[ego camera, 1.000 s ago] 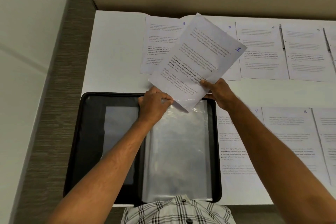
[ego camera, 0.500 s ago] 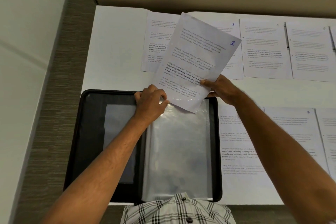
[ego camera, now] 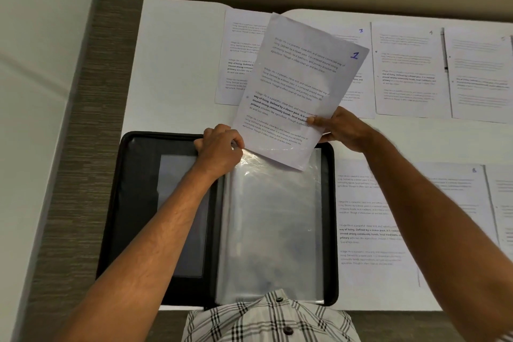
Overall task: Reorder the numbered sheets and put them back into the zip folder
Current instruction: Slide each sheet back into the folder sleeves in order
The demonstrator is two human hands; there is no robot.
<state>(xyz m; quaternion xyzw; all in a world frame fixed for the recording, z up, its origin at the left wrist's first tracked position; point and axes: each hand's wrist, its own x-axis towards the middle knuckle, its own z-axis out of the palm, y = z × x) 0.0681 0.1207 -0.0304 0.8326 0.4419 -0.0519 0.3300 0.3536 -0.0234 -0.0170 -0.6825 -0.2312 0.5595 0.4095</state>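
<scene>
The white printed sheet marked 1 (ego camera: 299, 91) is pinched by the right hand (ego camera: 340, 129); the clear plastic sleeve (ego camera: 273, 219) of the black zip folder (ego camera: 138, 203) is apparently gripped by the left hand (ego camera: 219, 148).

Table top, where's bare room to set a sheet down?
The table is bare at its far left, between its left edge, the sheets and the folder. The right side is crowded with sheets.

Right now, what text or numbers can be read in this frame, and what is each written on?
"1": sheet held by the right hand.
"Village life is a peaceful, close-knit...": same sheet; the rest is too small.
"3": sheet on the table.
"4": next sheet.
"8": lower sheet.
Other numbers are faint or hidden.
</scene>
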